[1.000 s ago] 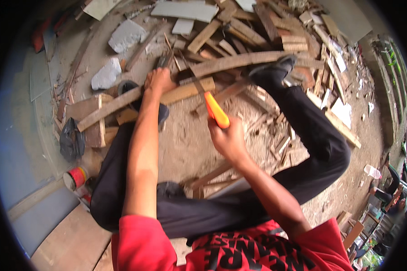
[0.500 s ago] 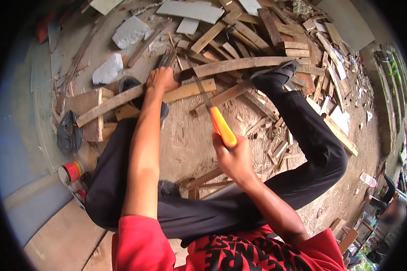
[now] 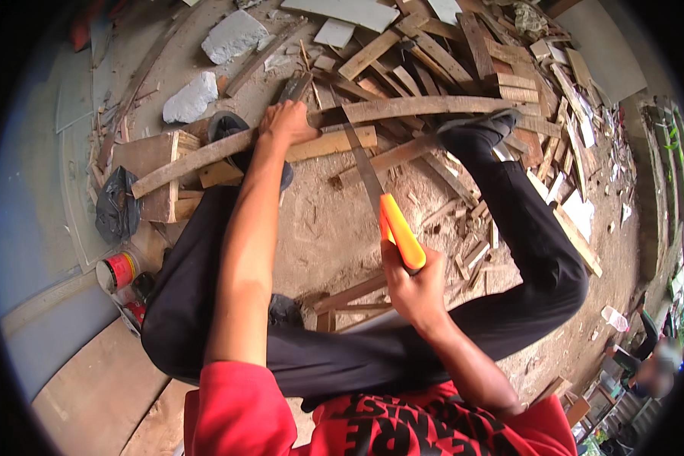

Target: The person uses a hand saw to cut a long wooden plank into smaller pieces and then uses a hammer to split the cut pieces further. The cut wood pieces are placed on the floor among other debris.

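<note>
The fingers of the left hand (image 3: 285, 125) clasp a long plank (image 3: 433, 106) lying across scrap wood (image 3: 143, 156), apparently steadying it, while the right hand (image 3: 418, 285) grips an orange-handled saw (image 3: 399, 232), its blade reaching the plank's middle.

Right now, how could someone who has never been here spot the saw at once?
Find the long plank crossing the scene, with the left hand on it. Just right of that hand, a narrow metal blade slants from the plank toward the right hand: that is the saw. Its bright yellow-orange handle stands out from the brown scrap wood.
</note>
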Demonstrator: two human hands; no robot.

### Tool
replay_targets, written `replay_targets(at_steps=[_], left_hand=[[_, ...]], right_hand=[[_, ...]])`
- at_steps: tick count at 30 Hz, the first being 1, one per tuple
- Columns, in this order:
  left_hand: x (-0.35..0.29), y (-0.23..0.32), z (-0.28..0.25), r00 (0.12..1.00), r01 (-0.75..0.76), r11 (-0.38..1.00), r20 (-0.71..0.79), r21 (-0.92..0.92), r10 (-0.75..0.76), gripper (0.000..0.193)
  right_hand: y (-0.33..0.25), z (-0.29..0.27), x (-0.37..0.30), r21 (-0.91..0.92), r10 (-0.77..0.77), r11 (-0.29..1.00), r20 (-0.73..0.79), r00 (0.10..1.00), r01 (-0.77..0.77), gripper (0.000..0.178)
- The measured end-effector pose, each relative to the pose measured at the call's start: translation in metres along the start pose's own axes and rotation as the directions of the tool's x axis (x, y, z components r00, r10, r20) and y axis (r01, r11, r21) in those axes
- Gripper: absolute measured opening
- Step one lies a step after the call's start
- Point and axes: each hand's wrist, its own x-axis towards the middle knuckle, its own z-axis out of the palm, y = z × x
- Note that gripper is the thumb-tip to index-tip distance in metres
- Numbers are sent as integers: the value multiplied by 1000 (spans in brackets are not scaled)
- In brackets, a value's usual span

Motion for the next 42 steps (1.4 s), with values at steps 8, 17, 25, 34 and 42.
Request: replay_targets(at_steps=[8, 17, 25, 34, 42], left_hand=[[9, 13, -1, 995, -16, 997, 100, -71, 24, 54], [13, 24, -3, 997, -33, 998, 70, -45, 36, 52], [13, 0, 2, 998, 7, 998, 65, -62, -3, 56], [9, 4, 8, 999, -15, 991, 33, -131, 20, 61], [3, 28, 2, 984, 3, 987, 178, -160, 25, 63]], right_hand=[[29, 23, 69, -115, -44, 993, -68, 997, 36, 20], [-15, 30, 33, -13, 93, 996, -19, 996, -93, 15], [-6, -7, -18, 6, -23, 1000, -17, 1000, 23, 27], [13, -2, 8, -45, 15, 999, 28, 999, -14, 25], [6, 19, 92, -41, 38, 998, -50, 998, -40, 22]])
